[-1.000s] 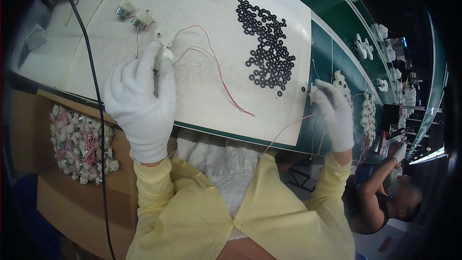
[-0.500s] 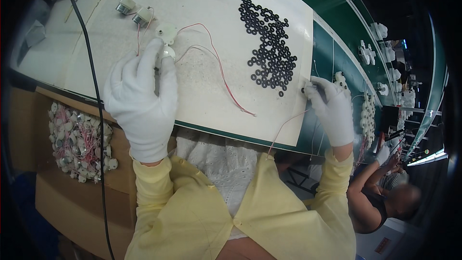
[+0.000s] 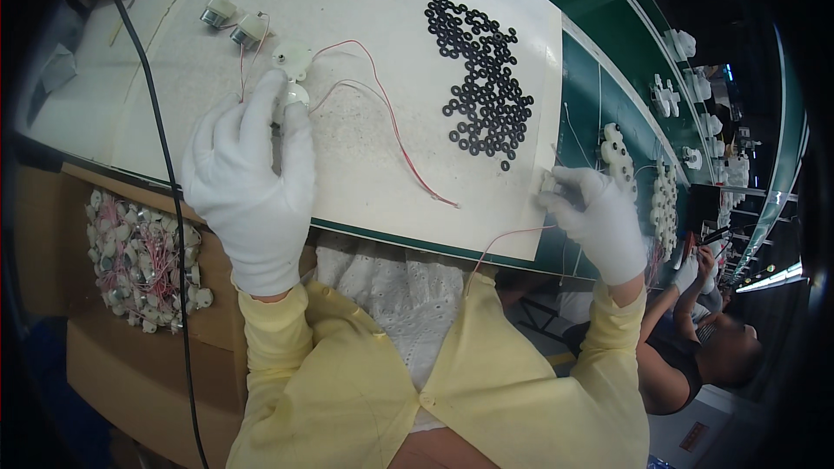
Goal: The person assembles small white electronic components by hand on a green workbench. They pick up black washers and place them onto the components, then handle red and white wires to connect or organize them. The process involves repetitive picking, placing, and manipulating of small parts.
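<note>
My left hand [image 3: 248, 178], in a white glove, has its thumb and index finger closed round a small geared motor [image 3: 296, 94] with a whitish housing. Just beyond those fingertips lies another geared motor [image 3: 292, 59], with thin red and white wires running off to the right. My right hand [image 3: 601, 219], also gloved, pinches a small whitish geared motor [image 3: 547, 181] at the right edge of the white board; the fingers cover most of it. A red wire [image 3: 512, 233] trails from under this hand toward my lap. Many small black rubber rings [image 3: 486, 78] are spread between the hands, farther back.
Two more motors [image 3: 233, 19] lie at the far left of the white board [image 3: 373, 191]. Rows of whitish motors [image 3: 618, 161] stand on the green surface at right. A box of wired motors [image 3: 143, 265] sits lower left. A black cable [image 3: 165, 135] crosses the left side. Another person [image 3: 695, 347] works at right.
My right hand has moved slightly down and turned, and the motor in it has shifted lower. The black ring visible at its fingertips earlier no longer shows. My left hand keeps its hold.
</note>
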A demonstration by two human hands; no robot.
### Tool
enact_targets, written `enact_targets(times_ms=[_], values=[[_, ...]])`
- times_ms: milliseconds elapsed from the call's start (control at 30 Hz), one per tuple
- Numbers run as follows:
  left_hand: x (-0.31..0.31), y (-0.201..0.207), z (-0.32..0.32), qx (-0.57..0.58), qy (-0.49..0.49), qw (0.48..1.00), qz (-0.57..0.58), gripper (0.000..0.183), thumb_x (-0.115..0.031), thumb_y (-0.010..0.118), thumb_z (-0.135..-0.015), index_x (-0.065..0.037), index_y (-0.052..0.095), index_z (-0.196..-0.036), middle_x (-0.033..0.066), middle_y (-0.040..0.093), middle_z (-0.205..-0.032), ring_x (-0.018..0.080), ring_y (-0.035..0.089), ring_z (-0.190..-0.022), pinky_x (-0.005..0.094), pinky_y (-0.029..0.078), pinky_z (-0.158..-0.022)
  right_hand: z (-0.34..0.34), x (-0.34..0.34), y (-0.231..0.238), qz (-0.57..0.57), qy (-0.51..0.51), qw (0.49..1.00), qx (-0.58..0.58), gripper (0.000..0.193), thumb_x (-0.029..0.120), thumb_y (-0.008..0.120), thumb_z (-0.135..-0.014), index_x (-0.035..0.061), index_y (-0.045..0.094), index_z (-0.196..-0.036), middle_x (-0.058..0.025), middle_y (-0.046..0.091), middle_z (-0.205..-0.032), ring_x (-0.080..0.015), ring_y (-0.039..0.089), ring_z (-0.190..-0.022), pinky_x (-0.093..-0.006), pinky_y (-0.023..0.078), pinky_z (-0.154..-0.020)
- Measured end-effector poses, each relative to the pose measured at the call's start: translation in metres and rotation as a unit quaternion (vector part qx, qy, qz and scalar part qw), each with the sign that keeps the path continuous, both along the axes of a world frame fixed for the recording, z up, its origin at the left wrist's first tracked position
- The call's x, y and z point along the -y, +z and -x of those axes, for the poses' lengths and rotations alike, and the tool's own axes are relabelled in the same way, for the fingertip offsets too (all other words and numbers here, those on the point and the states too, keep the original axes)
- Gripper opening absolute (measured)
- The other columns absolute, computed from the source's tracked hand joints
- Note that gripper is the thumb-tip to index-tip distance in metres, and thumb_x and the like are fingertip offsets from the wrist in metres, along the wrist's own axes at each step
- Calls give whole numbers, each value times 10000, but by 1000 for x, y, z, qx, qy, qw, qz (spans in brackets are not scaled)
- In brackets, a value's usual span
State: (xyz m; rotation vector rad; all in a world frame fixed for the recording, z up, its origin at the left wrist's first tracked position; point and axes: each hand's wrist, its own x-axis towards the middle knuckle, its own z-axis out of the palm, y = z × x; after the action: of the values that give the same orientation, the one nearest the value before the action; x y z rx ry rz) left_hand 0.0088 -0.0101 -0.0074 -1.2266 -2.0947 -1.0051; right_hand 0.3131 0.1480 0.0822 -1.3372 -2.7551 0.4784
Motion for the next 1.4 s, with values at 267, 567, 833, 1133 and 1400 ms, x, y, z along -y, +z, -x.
enact_targets(times_ms=[267, 567, 833, 1133, 1400], values=[[-1, -2, -1, 15, 12, 1000, -1, 240, -180, 790, -876, -115, 775, -1107, 63, 704, -902, 287, 687, -876, 416, 540, -810, 4, 2, 1, 0, 4, 1000, 9, 340, 240, 833, -850, -8, 734, -1060, -154, 732, -798, -289, 694, -628, -362, 542, -616], [-1, -2, -3, 16, 18, 1000, 1, 223, -211, 781, -893, -119, 781, -1096, 57, 720, -894, 275, 694, -873, 418, 542, -814, -17, -17, -15, 193, -99, 968, -125, 338, 240, 775, -953, -35, 726, -1144, -34, 746, -879, -91, 659, -739, -262, 528, -668], [1, -1, -4, 5, 17, 1000, 1, 218, -194, 781, -891, -115, 777, -1094, 59, 724, -901, 275, 698, -878, 416, 546, -823, -23, -17, -4, 358, -136, 905, -185, 346, 284, 619, -1050, 1, 691, -1236, 26, 687, -946, -32, 593, -740, -181, 467, -655], [0, 0, -4, 12, 8, 1000, -9, 231, -178, 793, -875, -109, 778, -1095, 58, 708, -873, 274, 696, -852, 413, 547, -808, -22, -18, -17, 279, -101, 930, -219, 300, 253, 662, -1030, 34, 692, -1232, 4, 711, -917, -72, 614, -721, -215, 469, -639], [0, 0, -4, 4, 17, 1000, 18, 248, -192, 764, -907, -96, 773, -1134, 92, 721, -929, 302, 691, -882, 428, 543, -824, -18, -9, -15, -362, 184, 912, 56, 310, 75, 725, -817, 170, 673, -1107, -7, 671, -950, -227, 606, -798, -390, 448, -780]])
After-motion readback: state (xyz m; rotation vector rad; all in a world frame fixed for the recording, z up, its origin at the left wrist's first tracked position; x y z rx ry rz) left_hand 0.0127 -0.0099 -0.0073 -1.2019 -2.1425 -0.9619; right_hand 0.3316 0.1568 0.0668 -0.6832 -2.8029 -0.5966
